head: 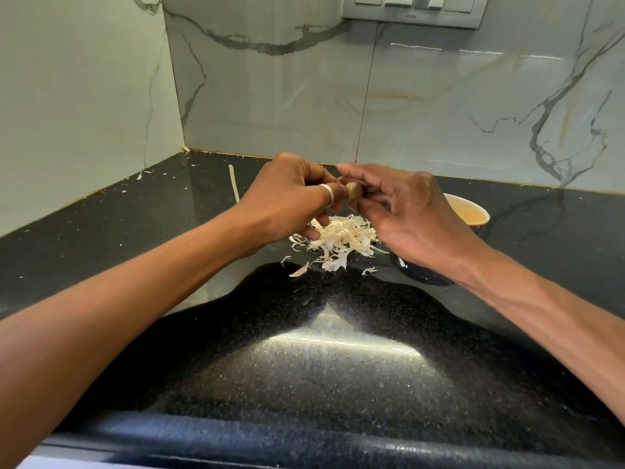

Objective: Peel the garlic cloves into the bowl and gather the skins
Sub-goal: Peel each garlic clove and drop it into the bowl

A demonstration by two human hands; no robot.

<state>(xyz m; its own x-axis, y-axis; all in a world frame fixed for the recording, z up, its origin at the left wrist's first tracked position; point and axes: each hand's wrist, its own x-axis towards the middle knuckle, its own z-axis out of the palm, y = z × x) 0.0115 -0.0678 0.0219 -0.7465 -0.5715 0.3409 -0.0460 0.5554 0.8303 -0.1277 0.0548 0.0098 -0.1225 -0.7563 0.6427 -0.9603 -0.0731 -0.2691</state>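
A small garlic clove [354, 190] is held between both hands above the counter. My left hand [287, 198], with a ring on one finger, pinches its left end. My right hand [402, 211] pinches its right side with curled fingers. Directly below them lies a heap of white garlic skins [341, 240] on the black counter. A bowl [473, 214] with a pale inside stands behind my right hand, which hides most of it.
The black speckled counter [304, 350] meets marble walls at the back and on the left. Loose skin bits [297, 270] lie in front of the heap, a long pale strip [234, 182] farther back. A switch panel [411, 10] is on the wall.
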